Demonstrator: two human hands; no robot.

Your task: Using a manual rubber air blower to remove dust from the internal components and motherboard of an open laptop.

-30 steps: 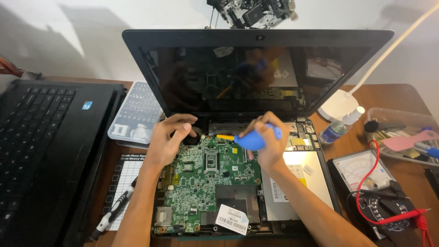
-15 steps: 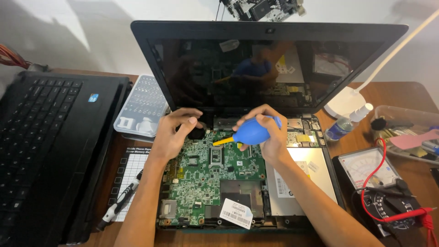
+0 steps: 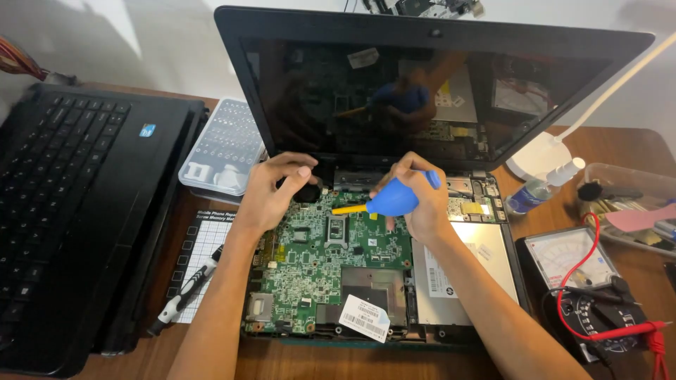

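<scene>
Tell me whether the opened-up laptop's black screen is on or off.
Off: the black laptop screen is dark, showing only reflections of the green circuit board and blue rubber air blower.

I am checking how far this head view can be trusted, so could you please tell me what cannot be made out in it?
- Head view: the black part under the left hand is half covered by its fingers; its kind is unclear.
- The dust blower bulb is partly wrapped by the right hand.
- The multimeter and the black keyboard are cut off by the frame edges.

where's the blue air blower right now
In the head view, the blue air blower is in the right hand, over the green motherboard below the screen, yellow nozzle toward the left hand.
</scene>
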